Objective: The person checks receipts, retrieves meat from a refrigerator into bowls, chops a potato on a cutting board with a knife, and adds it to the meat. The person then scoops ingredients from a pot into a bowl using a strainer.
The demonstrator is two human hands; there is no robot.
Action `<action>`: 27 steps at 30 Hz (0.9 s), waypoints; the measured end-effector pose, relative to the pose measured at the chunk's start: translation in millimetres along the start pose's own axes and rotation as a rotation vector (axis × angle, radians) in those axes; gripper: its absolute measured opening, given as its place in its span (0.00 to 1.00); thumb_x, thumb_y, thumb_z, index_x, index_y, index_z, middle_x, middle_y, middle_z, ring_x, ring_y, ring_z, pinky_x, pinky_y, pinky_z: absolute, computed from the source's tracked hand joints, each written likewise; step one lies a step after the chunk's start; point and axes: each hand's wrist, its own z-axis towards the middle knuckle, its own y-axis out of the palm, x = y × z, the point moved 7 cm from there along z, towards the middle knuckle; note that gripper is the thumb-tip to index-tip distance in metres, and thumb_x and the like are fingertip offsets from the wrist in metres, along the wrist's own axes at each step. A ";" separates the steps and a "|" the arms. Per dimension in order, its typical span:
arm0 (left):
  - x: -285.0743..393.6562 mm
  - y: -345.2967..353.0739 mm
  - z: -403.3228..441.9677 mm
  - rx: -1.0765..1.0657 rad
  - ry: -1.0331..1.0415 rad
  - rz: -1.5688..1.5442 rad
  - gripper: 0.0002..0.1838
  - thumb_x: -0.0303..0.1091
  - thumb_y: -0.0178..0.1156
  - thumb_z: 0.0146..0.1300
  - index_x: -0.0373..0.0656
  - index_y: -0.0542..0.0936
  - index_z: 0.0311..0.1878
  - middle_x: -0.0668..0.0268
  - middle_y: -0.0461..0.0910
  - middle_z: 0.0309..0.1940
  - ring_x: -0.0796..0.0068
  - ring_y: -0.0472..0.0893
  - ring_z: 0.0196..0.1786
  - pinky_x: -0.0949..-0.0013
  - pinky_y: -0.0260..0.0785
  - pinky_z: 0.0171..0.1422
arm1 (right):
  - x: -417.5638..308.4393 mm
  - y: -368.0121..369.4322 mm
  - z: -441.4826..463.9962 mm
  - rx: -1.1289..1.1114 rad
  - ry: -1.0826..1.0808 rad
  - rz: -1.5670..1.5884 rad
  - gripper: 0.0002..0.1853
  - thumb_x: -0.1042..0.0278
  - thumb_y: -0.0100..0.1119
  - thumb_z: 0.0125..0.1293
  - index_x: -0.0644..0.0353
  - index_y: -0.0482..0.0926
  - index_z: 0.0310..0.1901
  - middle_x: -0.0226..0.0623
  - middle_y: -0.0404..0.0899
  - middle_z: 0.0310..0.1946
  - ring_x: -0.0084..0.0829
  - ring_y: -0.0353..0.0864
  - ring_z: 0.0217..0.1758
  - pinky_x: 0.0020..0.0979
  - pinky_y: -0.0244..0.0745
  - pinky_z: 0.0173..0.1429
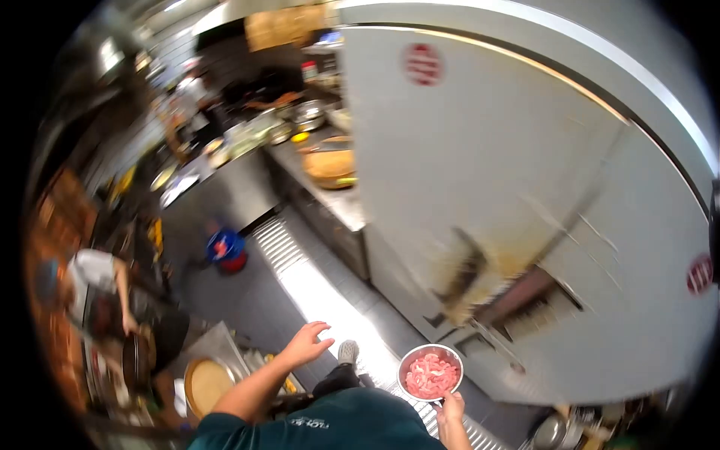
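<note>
Grey panelling (480, 150) flanks a bowl (402, 366) of meat (430, 374), right fingers (449, 400) apparently pinching its rim, left fingers (318, 328) spread.

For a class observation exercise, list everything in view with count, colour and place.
Metal bowl: one, silver, lower centre
Meat pieces: many, pink, in bowl
Large panel: one, grey, right
Stickers: two, red, on panel
Round board: one, tan, upper centre
Bucket: one, blue-red, left of centre
Floor grating: one, silver, centre
Co-workers: at least two, white tops, left
Round container: one, tan, lower left
Kitchenware: uncountable, mixed colours, upper left, lower right
Shoe: one, grey, lower centre
Shirt: one, teal, bottom
Left grip: one, bare, lower centre
Right grip: one, bare, holding bowl
</note>
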 end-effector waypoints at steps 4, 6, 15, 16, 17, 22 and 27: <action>-158.0 29.7 -56.0 -0.627 -0.572 -0.213 0.44 0.60 0.66 0.61 0.42 0.67 0.74 0.50 0.65 0.74 0.53 0.63 0.77 0.54 0.67 0.72 | -3.7 113.9 19.1 -0.230 0.017 -0.144 0.05 0.82 0.54 0.65 0.60 0.74 0.39 0.40 0.80 0.39 0.37 0.84 0.40 0.44 0.84 0.39; -185.0 32.0 -101.4 -0.888 -0.716 -0.391 0.51 0.61 0.67 0.61 0.41 0.59 0.78 0.51 0.59 0.77 0.53 0.60 0.78 0.53 0.67 0.73 | -4.9 187.5 14.8 -0.352 0.068 -0.224 0.06 0.82 0.54 0.66 0.61 0.76 0.42 0.41 0.81 0.41 0.37 0.84 0.42 0.43 0.84 0.40; -310.1 -8.6 -148.9 -0.808 -0.876 -1.139 0.43 0.46 0.74 0.59 0.47 0.65 0.73 0.64 0.81 0.56 0.70 0.85 0.50 0.61 0.83 0.45 | 70.7 525.3 21.5 -0.705 0.260 -0.540 0.13 0.78 0.52 0.67 0.63 0.75 0.53 0.39 0.82 0.42 0.29 0.85 0.40 0.30 0.84 0.34; -329.4 -10.6 -152.9 -0.769 -0.892 -1.212 0.41 0.46 0.74 0.59 0.47 0.66 0.73 0.65 0.82 0.56 0.70 0.84 0.50 0.62 0.82 0.45 | 81.2 561.5 20.0 -0.717 0.259 -0.609 0.13 0.78 0.52 0.67 0.62 0.76 0.53 0.38 0.83 0.41 0.27 0.84 0.37 0.29 0.83 0.33; -347.3 -10.2 -155.4 -0.724 -0.902 -1.285 0.40 0.45 0.74 0.60 0.47 0.67 0.72 0.65 0.82 0.56 0.71 0.84 0.50 0.62 0.82 0.46 | 94.5 598.7 16.0 -0.734 0.265 -0.608 0.13 0.78 0.52 0.67 0.62 0.76 0.53 0.38 0.83 0.41 0.28 0.84 0.37 0.30 0.83 0.33; -353.4 -54.0 -133.3 -0.424 -0.948 -1.663 0.32 0.32 0.68 0.65 0.48 0.68 0.71 0.71 0.83 0.52 0.78 0.85 0.47 0.69 0.80 0.49 | 139.1 747.3 -6.3 -0.749 0.327 -0.656 0.15 0.78 0.52 0.66 0.60 0.76 0.54 0.37 0.82 0.43 0.29 0.84 0.41 0.34 0.85 0.37; -408.2 -68.8 -94.2 -0.439 -0.856 -1.693 0.36 0.29 0.67 0.64 0.44 0.64 0.74 0.69 0.82 0.53 0.79 0.84 0.48 0.70 0.80 0.48 | 190.4 858.6 4.9 -0.805 0.428 -0.701 0.14 0.79 0.53 0.65 0.61 0.77 0.52 0.40 0.82 0.44 0.32 0.84 0.41 0.35 0.86 0.38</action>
